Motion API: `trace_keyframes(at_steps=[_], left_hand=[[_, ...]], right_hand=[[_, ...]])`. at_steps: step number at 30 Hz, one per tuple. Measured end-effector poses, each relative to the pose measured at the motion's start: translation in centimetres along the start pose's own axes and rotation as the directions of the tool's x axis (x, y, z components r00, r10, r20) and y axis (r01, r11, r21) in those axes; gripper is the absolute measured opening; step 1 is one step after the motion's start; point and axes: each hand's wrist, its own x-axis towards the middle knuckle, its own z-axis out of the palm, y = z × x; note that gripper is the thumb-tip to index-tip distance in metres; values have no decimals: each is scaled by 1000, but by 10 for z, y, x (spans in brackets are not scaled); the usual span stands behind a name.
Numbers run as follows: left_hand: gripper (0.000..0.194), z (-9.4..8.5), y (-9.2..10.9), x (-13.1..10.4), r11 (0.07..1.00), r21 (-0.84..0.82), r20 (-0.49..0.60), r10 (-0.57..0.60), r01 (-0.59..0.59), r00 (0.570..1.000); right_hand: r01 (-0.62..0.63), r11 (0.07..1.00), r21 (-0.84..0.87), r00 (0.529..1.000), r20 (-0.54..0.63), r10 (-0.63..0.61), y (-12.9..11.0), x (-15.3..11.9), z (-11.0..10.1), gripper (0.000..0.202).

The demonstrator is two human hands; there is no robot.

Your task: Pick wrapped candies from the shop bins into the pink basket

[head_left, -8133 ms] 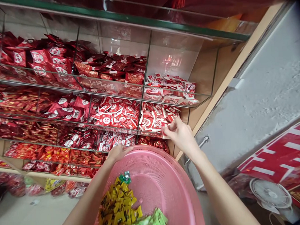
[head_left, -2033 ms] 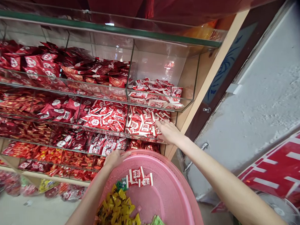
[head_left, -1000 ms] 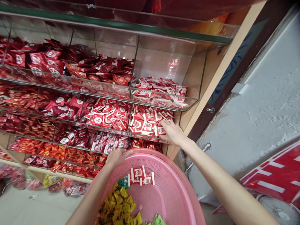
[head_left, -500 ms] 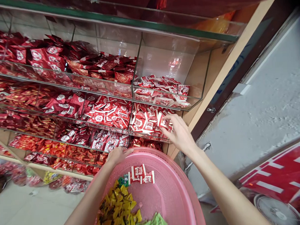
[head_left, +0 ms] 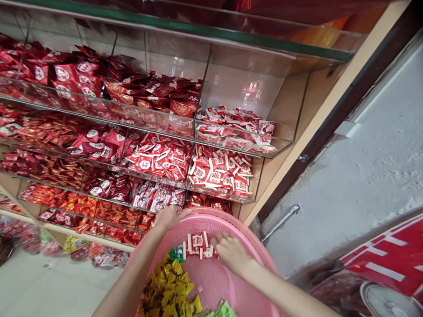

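Observation:
My left hand (head_left: 168, 218) grips the far rim of a pink plastic basket (head_left: 248, 250), with its fingers over the edge. Inside the basket, my right hand (head_left: 231, 252) is low over the far side, fingers curled beside a few red-and-white wrapped candies (head_left: 197, 242). Its fingertips are partly hidden, so what they hold cannot be made out. A green-wrapped candy (head_left: 176, 254) lies just left of the red-and-white ones. Yellow-wrapped candies (head_left: 170, 291) are heaped on the basket's left side, and light green packets (head_left: 216, 315) lie at the near side.
Glass-fronted shelves (head_left: 246, 150) hold several compartments of red packets, among them red-and-white candies (head_left: 221, 172) above the basket. A wooden side panel (head_left: 321, 111) borders a grey wall (head_left: 383, 155). A fan (head_left: 389, 300) stands at lower right; bagged goods (head_left: 103, 257) sit on the floor.
My right hand has moved from the red-and-white candies on the shelf, where it pinched one packet, down into the basket. My left hand stays on the rim.

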Motion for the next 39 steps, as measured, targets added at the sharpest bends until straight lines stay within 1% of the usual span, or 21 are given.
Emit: trace_keyframes(at_steps=[3, 6, 10, 15, 18, 20, 21, 22, 24, 27, 29, 30, 31, 32, 34, 35, 37, 39], left_hand=[[66, -1, 1, -1, 1000, 3, -7, 10, -10, 1000], [65, -2, 1, -2, 1000, -7, -4, 1, -2, 1000], [64, -2, 1, -2, 1000, -17, -6, -3, 3, 1000], [66, -1, 1, -3, 1000, -18, -13, 4, -4, 1000], [66, -2, 1, -3, 1000, -24, -11, 11, -11, 1000], [65, -2, 1, -3, 999, -26, -8, 25, -25, 1000], [65, -2, 1, -2, 999, -25, -8, 31, -31, 999], [64, -2, 0, -2, 999, -25, -9, 36, -37, 999], [64, -1, -1, 0, 999, -27, -10, 34, -34, 999], [60, 0, -2, 1, 999, -41, -6, 10, -10, 1000], [58, 0, -3, 2, 999, -50, -3, -1, 1, 1000], [57, 0, -3, 2, 999, -52, -4, -2, 2, 1000], [57, 0, -3, 2, 999, -54, -3, 0, 0, 1000], [57, 1, -3, 2, 998, -56, -2, 0, 0, 1000], [57, 2, -5, 3, 998, -59, 4, -1, 2, 1000], [57, 2, -5, 3, 998, -60, 5, -2, 2, 1000], [59, 3, -6, 5, 999, -52, 2, 6, -6, 1000], [61, 4, -6, 5, 999, -34, -6, 19, -19, 1000]], right_hand=[[-8, 998, -60, 1000, -14, 8, -3, 3, 6, 26], [20, 996, -82, 999, -24, -22, -4, 10, 11, 23], [60, 998, -26, 995, -74, -62, -4, 21, 19, 24], [26, 1000, 12, 997, -69, -25, -8, 28, 24, 28], [10, 1000, 28, 998, -60, -8, -12, 26, 19, 28], [14, 999, 50, 997, -72, -11, -11, 22, 7, 26], [24, 998, 64, 995, -96, -18, -10, 19, -3, 23], [38, 996, 78, 991, -134, -27, -7, 15, -15, 20], [62, 992, 110, 969, -244, -34, 2, 10, -43, 16], [55, 982, 180, 901, -433, 29, 24, 7, -89, 17], [37, 971, 236, 838, -537, 99, 40, 12, -112, 18], [7, 961, 275, 809, -566, 156, 48, 16, -121, 17], [-40, 945, 324, 788, -572, 229, 56, 21, -126, 15], [-100, 920, 380, 775, -550, 311, 62, 26, -130, 16], [-223, 845, 485, 775, -437, 456, 70, 38, -132, 24], [-266, 809, 524, 783, -372, 499, 73, 43, -131, 30], [-298, 758, 580, 796, -288, 533, 75, 51, -128, 39], [-277, 721, 635, 797, -266, 542, 76, 56, -124, 42]])
